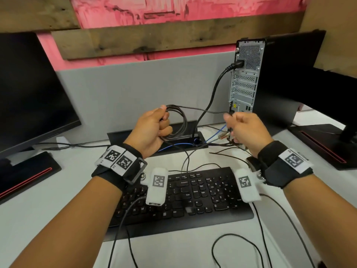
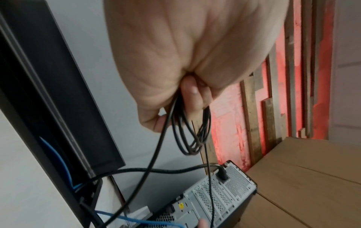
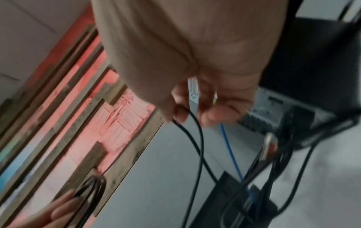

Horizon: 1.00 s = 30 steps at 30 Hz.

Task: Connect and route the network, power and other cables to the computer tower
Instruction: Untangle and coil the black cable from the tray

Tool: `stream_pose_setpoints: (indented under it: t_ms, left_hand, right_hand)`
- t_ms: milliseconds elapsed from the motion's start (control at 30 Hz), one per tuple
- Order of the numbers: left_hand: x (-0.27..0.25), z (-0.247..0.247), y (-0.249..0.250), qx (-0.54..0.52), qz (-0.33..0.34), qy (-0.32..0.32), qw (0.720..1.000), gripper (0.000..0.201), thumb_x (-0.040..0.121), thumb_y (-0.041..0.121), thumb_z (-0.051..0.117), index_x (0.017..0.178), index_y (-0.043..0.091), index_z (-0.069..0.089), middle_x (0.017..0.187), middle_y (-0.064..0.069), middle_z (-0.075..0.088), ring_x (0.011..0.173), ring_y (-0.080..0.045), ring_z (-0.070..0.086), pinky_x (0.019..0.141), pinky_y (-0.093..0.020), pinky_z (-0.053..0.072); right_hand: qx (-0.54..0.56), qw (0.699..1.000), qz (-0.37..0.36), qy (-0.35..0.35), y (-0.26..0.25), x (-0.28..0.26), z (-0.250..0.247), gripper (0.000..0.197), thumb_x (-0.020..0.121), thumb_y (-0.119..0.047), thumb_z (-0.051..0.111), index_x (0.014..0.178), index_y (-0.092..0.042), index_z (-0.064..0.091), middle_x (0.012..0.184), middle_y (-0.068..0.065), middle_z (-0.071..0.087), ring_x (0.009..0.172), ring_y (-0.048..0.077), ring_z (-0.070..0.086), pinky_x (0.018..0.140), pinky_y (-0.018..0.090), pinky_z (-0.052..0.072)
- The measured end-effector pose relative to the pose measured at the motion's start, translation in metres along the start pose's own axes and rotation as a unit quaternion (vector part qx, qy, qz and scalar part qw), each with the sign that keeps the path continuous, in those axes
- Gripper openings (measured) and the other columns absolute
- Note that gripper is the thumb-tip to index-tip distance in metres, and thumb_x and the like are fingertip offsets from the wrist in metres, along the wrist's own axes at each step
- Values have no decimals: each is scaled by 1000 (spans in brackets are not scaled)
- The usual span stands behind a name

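The thick power cable (image 1: 213, 88) hangs across the approach to the tower's (image 1: 246, 74) rear ports. Loose cables (image 1: 222, 146) clutter the desk (image 1: 58, 200) before it, seemingly tangled; bare desk lies left.

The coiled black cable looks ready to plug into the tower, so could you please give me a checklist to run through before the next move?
1. Coiled black cable gripped by left hand: ok.
2. Connector held in right hand: ok, though blurred.
3. Connector type matches a free port: cannot tell.
4. Power cable seated in tower: ok.
5. Blue network cable plugged in: not ok, its end hangs loose.
6. Cable run free of tangles: cannot tell.
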State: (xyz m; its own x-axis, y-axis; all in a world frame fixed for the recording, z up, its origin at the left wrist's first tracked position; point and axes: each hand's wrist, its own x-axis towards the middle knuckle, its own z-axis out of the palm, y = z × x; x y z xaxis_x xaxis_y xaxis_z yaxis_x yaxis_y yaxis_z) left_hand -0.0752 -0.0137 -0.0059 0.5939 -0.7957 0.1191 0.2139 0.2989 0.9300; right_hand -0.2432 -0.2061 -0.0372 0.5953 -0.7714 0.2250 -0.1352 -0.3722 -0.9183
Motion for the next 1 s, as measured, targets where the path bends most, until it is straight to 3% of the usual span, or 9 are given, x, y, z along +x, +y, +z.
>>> stream_pose_setpoints:
  t_ms: [67, 200, 333, 433, 533, 633, 733, 833, 1000]
  left_hand:
    - [3, -15, 1, -17, 19, 43, 999, 39, 107, 27, 36, 72, 14, 45, 49, 8, 28, 41, -5, 22, 39, -17, 24]
    - [4, -39, 6, -52, 30, 89, 994, 39, 107, 31, 34, 72, 17, 44, 47, 9, 26, 39, -6, 21, 44, -19, 20]
    - [-1, -44, 0, -40, 8, 93, 995, 40, 107, 31, 35, 70, 17, 44, 48, 8, 23, 42, -7, 17, 60, -28, 7]
    - [-3, -38, -5, -47, 3, 84, 995, 40, 107, 31, 36, 71, 16, 44, 48, 8, 23, 43, -7, 17, 56, -26, 9]
    - [-6, -29, -10, -5, 10, 80, 997, 39, 107, 28, 34, 72, 15, 44, 48, 9, 26, 44, -7, 19, 45, -20, 17]
    - [-7, -19, -15, 45, 22, 92, 995, 38, 108, 26, 33, 72, 15, 42, 48, 9, 28, 44, -7, 18, 45, -20, 17]
    - [-8, -15, -20, 67, 28, 102, 992, 38, 108, 25, 34, 72, 16, 41, 52, 7, 27, 47, -8, 18, 46, -21, 17]
    - [-9, -10, -24, 81, 25, 99, 991, 38, 108, 26, 34, 72, 17, 41, 56, 6, 25, 49, -9, 17, 46, -21, 18]
    - [-11, 6, -24, 91, 3, 88, 992, 37, 107, 28, 35, 73, 17, 42, 56, 6, 24, 49, -9, 18, 49, -22, 19]
  right_hand:
    - [-34, 997, 27, -63, 6, 3, -5, 45, 101, -34, 59, 87, 9, 59, 60, -3, 61, 58, 15, 49, 49, 27, 42]
    - [-75, 990, 83, -85, 18, 7, -17, 40, 102, -31, 57, 90, 7, 64, 77, 9, 67, 59, 19, 50, 48, 28, 41]
    - [64, 987, 129, -71, 8, 6, -30, 42, 104, -37, 52, 86, -1, 64, 91, 17, 63, 62, 22, 60, 56, 30, 52]
    - [121, 986, 97, -61, -13, 3, -34, 58, 102, -54, 44, 87, -2, 65, 93, 22, 67, 82, 33, 72, 73, 36, 61]
    - [181, 975, 55, -117, -36, -5, -30, 57, 100, -54, 44, 81, -4, 62, 94, 27, 71, 89, 37, 74, 81, 37, 61]
    - [240, 958, -4, -159, -56, -17, -25, 33, 102, -29, 53, 83, -4, 61, 91, 25, 68, 83, 33, 73, 71, 27, 61]
    - [291, 941, -65, -158, -72, -27, -26, 12, 96, -7, 58, 85, -3, 60, 87, 19, 69, 80, 27, 73, 70, 24, 60]
    - [308, 931, -127, -152, -83, -36, -22, 3, 94, 1, 59, 91, 0, 59, 91, 20, 68, 82, 26, 73, 75, 25, 59]
    - [266, 937, -191, -120, -87, -46, -5, 6, 95, 6, 60, 93, 0, 60, 90, 20, 72, 85, 31, 74, 79, 31, 60]
